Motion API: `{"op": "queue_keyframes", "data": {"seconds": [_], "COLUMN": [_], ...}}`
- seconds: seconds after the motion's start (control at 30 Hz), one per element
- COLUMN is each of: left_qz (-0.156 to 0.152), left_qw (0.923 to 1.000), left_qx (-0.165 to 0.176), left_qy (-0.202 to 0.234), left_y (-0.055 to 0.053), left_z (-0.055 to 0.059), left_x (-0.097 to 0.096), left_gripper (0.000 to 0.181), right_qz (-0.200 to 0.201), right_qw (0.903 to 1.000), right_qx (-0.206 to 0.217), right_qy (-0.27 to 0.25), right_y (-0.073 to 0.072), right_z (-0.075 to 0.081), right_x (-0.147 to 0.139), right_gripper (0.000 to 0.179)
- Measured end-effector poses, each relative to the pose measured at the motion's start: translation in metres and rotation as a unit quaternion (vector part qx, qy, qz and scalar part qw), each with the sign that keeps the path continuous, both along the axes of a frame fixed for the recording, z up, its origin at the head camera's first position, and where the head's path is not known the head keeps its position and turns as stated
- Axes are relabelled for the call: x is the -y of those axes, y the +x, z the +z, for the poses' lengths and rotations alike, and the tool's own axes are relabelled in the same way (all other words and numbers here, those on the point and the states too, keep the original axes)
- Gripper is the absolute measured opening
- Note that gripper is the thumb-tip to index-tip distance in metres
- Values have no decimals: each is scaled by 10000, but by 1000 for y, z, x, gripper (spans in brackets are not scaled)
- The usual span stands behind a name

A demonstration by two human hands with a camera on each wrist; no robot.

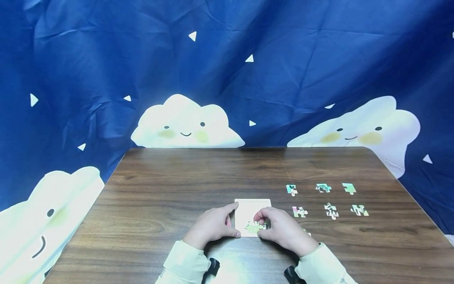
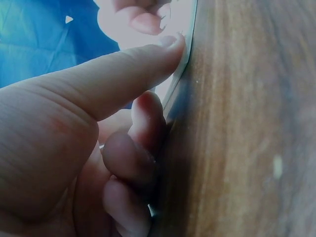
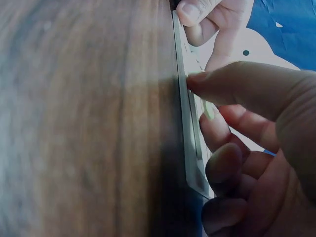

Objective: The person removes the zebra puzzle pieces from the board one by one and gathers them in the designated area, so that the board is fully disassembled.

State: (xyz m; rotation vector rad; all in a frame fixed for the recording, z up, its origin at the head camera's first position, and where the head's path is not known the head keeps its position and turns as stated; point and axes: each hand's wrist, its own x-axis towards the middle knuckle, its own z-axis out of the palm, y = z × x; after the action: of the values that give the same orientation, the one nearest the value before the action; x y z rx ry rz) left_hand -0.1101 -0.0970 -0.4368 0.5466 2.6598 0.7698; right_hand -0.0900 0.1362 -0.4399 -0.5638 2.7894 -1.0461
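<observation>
A small white puzzle board (image 1: pixel 246 209) lies flat near the table's front edge. My left hand (image 1: pixel 212 225) holds its left side, index finger at the far corner and thumb at the near one. In the left wrist view the thumb (image 2: pixel 148 57) rests on the board's edge. Over the board's near right part, my right hand (image 1: pixel 283 228) pinches a puzzle piece (image 3: pixel 209 109), whose green edge shows between the fingers in the right wrist view. Green-and-white pieces (image 1: pixel 253 228) lie along the board's near side, partly covered by the right hand.
Right of the board, several loose puzzle pieces (image 1: pixel 331 211) lie spread in rows on the brown wooden table (image 1: pixel 159 189). One more piece (image 1: pixel 307 232) is mostly hidden behind the right hand. A blue curtain (image 1: pixel 266 86) with white clouds hangs behind the table.
</observation>
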Motion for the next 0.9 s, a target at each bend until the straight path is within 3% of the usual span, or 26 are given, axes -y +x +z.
{"op": "queue_keyframes", "data": {"seconds": [0.23, 0.53, 0.9], "left_qz": [10, -32, -38], "left_qw": [10000, 10000, 10000], "left_qx": [35, -27, -6], "left_qy": [1, -34, 3], "left_y": [0, -1, -1], "left_z": [1, 2, -1], "left_x": [0, 0, 0], "left_gripper": [85, 86, 87], "right_qz": [63, 77, 56], "right_qw": [10000, 9995, 9987], "right_qx": [40, -263, -494], "right_qy": [59, 172, -94], "right_y": [0, 0, 7], "right_z": [1, 1, 1], "right_x": [-1, 1, -8], "right_gripper": [29, 24, 25]}}
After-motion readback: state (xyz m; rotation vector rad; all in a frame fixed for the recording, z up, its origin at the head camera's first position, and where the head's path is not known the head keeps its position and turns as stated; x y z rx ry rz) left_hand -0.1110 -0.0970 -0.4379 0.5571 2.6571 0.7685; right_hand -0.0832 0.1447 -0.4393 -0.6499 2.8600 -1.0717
